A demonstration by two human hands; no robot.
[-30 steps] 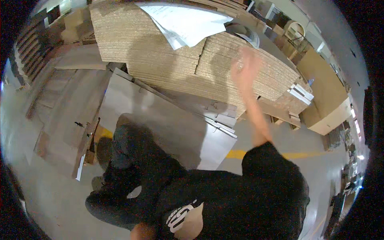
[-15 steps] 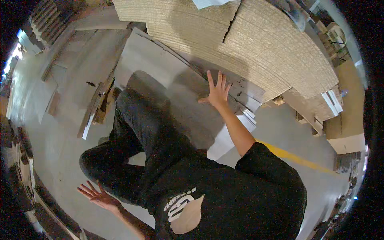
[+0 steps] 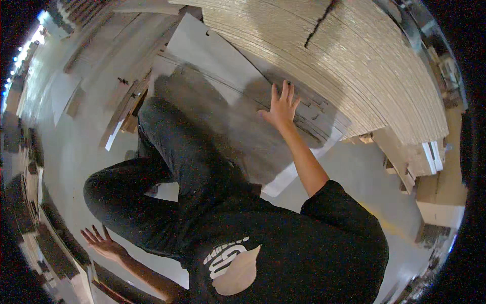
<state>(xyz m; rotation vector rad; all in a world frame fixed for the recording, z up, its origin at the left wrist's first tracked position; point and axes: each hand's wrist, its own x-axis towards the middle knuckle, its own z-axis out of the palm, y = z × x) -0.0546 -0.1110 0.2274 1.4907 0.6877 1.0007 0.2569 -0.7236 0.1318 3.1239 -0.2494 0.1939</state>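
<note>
Pale grey flat sheets, apparently cardboard [image 3: 202,48], lie in front of me in an overlapping pile, partly in shadow. My right hand [image 3: 282,106] reaches over the pile with its fingers spread, close to the sheets' far edge. It appears to lie flat there, though I cannot tell how firmly it touches; nothing is gripped. Dark slots or cuts show in the sheets beside its fingers. Low on the left, my left hand [image 3: 104,245] is held out over the floor beside my bent knee, fingers apart and holding nothing.
A tall stack of tan corrugated sheets [image 3: 349,61] stands just beyond the pile. Wooden strips [image 3: 124,119] lie on the floor to the left. At the right are a cardboard box [image 3: 440,197] and a faint yellow floor line [image 3: 390,223].
The view has shifted a little. My left hand has moved outward to the left. The grey sheets overlap differently, and my right hand stays spread over them.
</note>
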